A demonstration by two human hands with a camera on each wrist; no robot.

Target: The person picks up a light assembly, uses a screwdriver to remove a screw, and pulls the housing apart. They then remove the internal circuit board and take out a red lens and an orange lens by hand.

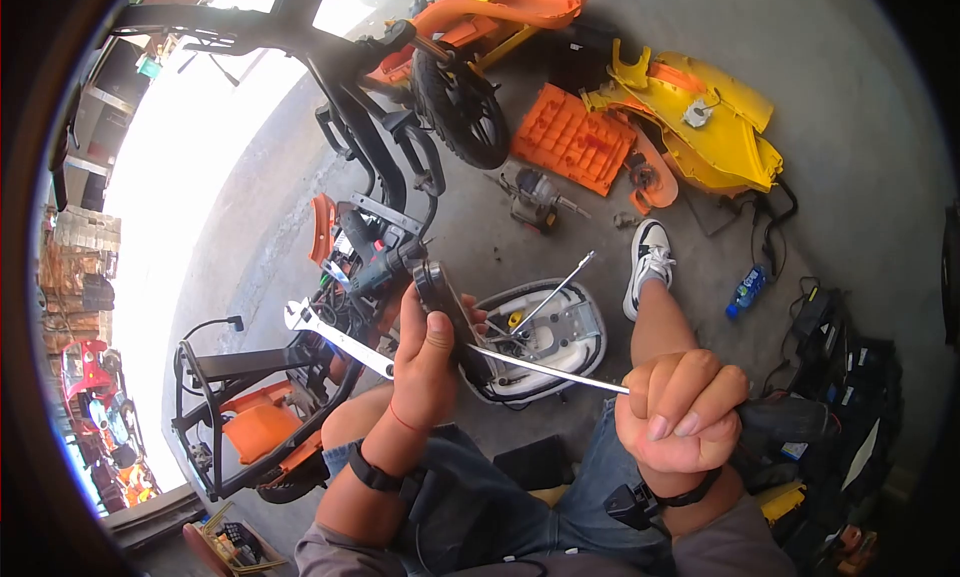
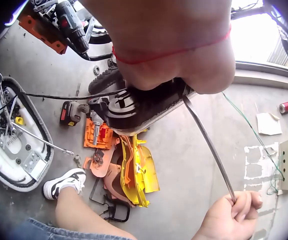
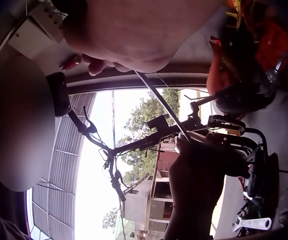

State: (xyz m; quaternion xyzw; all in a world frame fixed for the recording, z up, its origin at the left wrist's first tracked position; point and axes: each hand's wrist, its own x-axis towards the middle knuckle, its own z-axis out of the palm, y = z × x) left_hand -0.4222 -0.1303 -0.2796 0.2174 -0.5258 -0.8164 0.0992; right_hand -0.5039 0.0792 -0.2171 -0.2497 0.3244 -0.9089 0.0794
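Note:
My left hand holds up a black oblong part with a ringed round piece at one end, in front of the vehicle frame. A long thin metal bar runs from this part across to my right hand. The right fist grips the bar's outer end, with the fingers curled over it. In the left wrist view the bar's inner end goes in under the left palm, where its tip is hidden. A silver adjustable wrench lies beside the left hand in the head view.
An upturned seat holds tools and small parts. The stripped two-wheeler frame stands at the left. Beyond lie a cordless impact wrench, an orange panel and yellow fairings. A blue bottle is at the right.

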